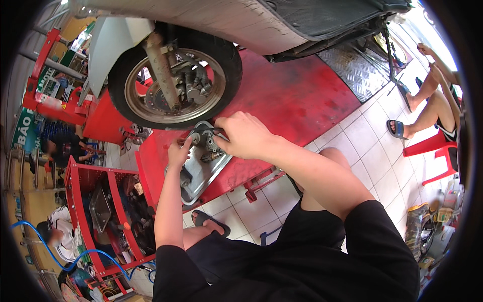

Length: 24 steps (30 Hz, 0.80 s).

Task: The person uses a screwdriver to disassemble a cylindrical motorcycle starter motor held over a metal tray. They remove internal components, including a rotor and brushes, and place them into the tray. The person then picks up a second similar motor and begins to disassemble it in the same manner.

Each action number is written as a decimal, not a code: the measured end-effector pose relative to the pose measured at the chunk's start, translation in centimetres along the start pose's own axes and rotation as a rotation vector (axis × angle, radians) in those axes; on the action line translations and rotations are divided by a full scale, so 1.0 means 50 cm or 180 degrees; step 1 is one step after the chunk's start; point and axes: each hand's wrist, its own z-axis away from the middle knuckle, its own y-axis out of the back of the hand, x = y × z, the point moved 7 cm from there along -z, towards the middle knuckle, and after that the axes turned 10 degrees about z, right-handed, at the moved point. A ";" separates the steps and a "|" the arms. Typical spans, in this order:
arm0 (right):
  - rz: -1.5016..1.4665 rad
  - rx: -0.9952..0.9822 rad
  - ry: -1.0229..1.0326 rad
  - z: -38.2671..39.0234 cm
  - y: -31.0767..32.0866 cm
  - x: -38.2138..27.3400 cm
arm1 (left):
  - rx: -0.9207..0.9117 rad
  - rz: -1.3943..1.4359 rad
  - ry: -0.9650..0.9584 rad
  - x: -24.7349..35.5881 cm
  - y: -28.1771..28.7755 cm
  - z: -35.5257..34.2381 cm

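below the scooter's front wheel [176,80], left hand [178,153] steadies a grey metal brake caliper [207,143] over a steel tray [204,173]; right hand [245,135], at three o'clock, pinches a thin dark tool, grip closed.

Both hands [211,143] on a metal part [207,146] — beneath the scooter wheel [173,75].

Lift platform [302,95], centre frame: red, scuffed darker in patches, with a grey diamond-patterned tread plate [359,70] at upper right. Wheel [176,75], upper left: black tyre, dull silver rim, beneath a pale grey-white scooter body [201,20]; metal tray [201,173] below it is grey, and the brake part [209,143] in it is silver and dark grey. Floor [372,151]: off-white square tiles with dark joints; tool cart [75,186], lower left, red; hose [75,259] blue; chair [435,151], right, red; worker's clothing [302,261] black.
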 end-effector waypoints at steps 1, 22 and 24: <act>0.0036 0.0082 0.0027 -0.002 -0.008 -0.004 | 0.0113 -0.0073 -0.0042 -0.009 0.040 0.030; -0.0001 -0.0250 0.0841 -0.039 -0.182 -0.109 | 0.0622 -0.2110 0.0410 -0.077 0.150 0.175; 0.0203 -0.0460 0.0809 -0.044 -0.200 -0.113 | 0.0723 -0.2188 0.0369 -0.079 0.151 0.172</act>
